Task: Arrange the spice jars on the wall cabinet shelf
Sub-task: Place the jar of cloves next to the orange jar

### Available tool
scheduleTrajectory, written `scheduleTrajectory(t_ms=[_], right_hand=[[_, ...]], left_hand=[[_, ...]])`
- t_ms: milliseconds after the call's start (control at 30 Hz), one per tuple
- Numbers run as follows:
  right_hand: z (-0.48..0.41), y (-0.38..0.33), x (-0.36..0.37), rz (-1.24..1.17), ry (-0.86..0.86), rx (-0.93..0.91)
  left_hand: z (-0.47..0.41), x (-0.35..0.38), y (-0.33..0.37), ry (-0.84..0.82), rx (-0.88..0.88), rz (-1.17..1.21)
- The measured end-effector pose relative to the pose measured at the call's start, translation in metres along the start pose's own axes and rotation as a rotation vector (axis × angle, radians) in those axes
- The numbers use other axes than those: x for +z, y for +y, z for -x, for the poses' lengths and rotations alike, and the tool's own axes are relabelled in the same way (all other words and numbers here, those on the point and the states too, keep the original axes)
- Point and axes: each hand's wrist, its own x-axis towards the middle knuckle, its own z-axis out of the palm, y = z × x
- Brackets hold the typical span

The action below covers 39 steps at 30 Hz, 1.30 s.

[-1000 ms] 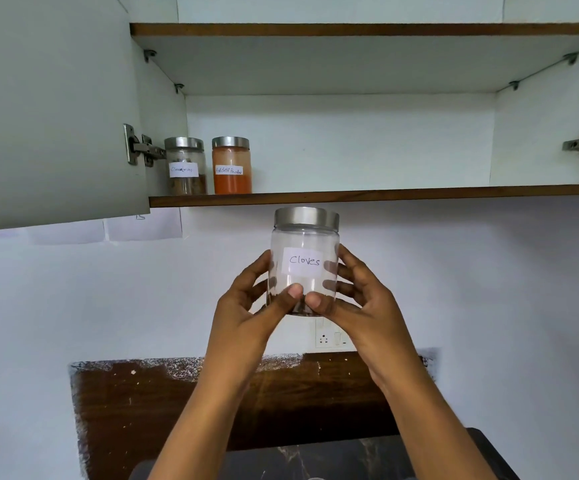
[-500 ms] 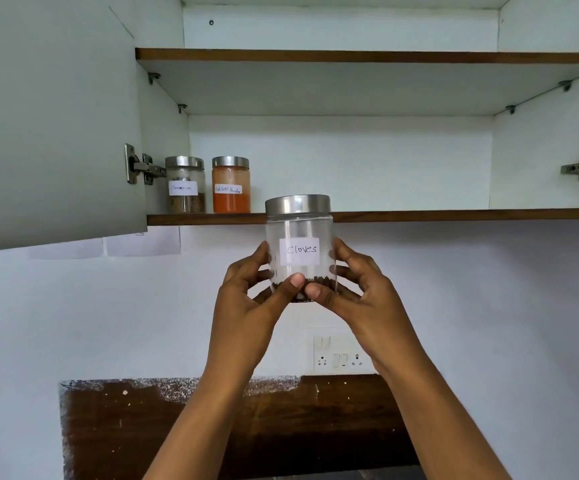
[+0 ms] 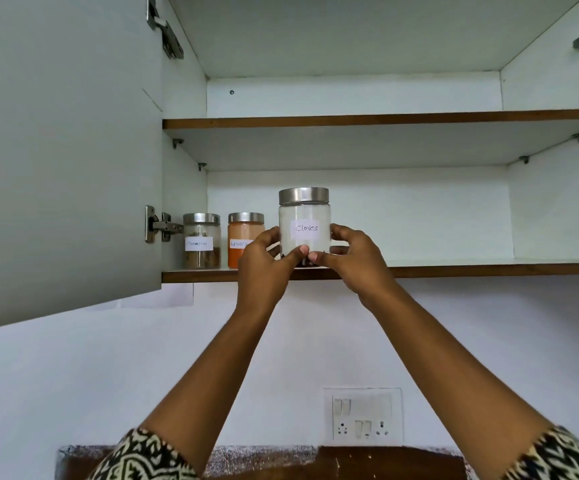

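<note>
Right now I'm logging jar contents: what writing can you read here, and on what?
"Cloves": handwritten on the white label of the jar held by the left hand and right hand.
Brown jar: white label, writing too blurred to read.
Orange jar: white label, blurred and partly hidden by the left hand; unreadable.
Switch plate: no text visible.

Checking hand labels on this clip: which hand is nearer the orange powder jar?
Left. The left hand overlaps the orange powder jar's lower right; the right hand is beyond the cloves jar.
</note>
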Motion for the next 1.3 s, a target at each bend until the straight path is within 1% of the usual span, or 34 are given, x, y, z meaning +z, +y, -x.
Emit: scheduleTrajectory(t_ms=[167,333,567,667,733,800,867,1133,1300], right_hand=[[-0.030,0.006,0.007,-0.011,-0.063,0.081],[-0.050,0.018,0.020,0.016,-0.090,0.162],[-0.067,0.029,0.035,0.180,-0.156,0.169],[-0.073,0.030,0.031,0.189,-0.101,0.196],[-0.076,0.033,0.029,0.194,-0.083,0.186],[-0.077,0.034,0.029,0.235,-0.108,0.179],[-0.079,0.034,0.030,0.281,-0.142,0.164],[-0.093,0.033,0.036,0.377,-0.219,0.195],[-0.102,0.033,0.039,0.434,-0.248,0.189]], left_hand=[[-0.029,0.003,-0.008,-0.006,-0.055,-0.139],[-0.050,0.006,-0.026,-0.066,-0.153,-0.217],[-0.063,0.016,-0.042,-0.129,-0.207,-0.406],[-0.063,0.012,-0.038,-0.164,-0.237,-0.364],[-0.061,0.008,-0.038,-0.157,-0.233,-0.307],[-0.057,0.005,-0.038,-0.167,-0.235,-0.268],[-0.056,0.005,-0.038,-0.213,-0.243,-0.238],[-0.075,0.001,-0.038,-0.273,-0.344,-0.251],[-0.090,0.002,-0.045,-0.270,-0.390,-0.252]])
